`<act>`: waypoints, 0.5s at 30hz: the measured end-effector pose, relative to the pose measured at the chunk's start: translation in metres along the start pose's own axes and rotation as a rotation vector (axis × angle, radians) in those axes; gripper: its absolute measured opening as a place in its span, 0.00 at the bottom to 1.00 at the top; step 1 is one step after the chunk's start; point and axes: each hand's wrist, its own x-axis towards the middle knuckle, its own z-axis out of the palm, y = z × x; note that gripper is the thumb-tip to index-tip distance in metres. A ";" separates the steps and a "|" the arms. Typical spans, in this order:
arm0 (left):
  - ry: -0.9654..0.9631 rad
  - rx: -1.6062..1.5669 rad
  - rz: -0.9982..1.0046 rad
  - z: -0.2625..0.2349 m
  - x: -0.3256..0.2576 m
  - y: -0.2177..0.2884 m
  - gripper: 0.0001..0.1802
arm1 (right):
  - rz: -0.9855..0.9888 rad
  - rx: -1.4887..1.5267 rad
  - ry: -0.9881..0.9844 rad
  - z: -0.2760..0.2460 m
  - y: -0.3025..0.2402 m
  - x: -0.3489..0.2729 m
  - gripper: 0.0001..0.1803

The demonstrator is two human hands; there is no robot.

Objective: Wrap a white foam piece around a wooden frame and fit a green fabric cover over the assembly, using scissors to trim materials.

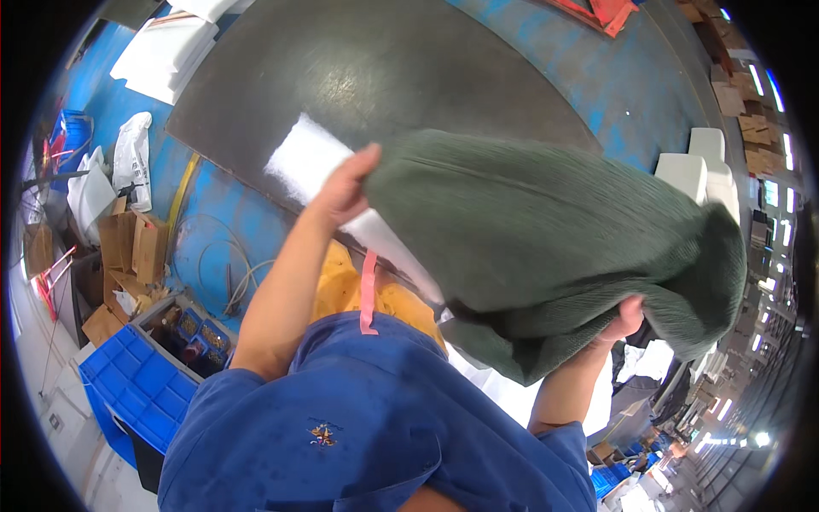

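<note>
A large piece of dark green ribbed fabric [529, 230] is stretched between my two hands, above the dark tabletop. My left hand [348, 189] grips its left end, thumb pointing up along the edge. On the right, my right hand [627, 319] is closed on the lower edge, its thumb on top and its other fingers hidden in the folds. Beyond that hand the cloth bunches into a loose, rounded fold. A strip of white fluffy batting [309, 158] lies on the table's near edge, partly behind my left hand and the fabric.
The dark table [341, 68] stands on a blue floor. White foam blocks [687, 175] are at the right, more white pieces [166, 55] at the far left. Cardboard boxes [132, 243], a coiled hose [243, 269] and a blue crate [141, 384] stand at my left.
</note>
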 end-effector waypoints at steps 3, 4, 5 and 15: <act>0.095 -0.204 0.056 -0.053 -0.019 0.019 0.25 | 0.113 -0.559 -0.378 0.030 -0.009 0.006 0.21; 0.077 -0.278 0.096 -0.071 -0.027 0.020 0.26 | 0.246 -0.344 -0.718 0.041 -0.014 0.020 0.15; 0.085 -0.360 0.089 -0.088 -0.032 0.026 0.26 | 0.269 -0.297 -0.750 0.059 -0.009 0.014 0.13; 0.183 0.113 -0.496 -0.136 -0.034 -0.043 0.30 | -0.123 -0.205 -0.651 0.143 0.001 -0.023 0.19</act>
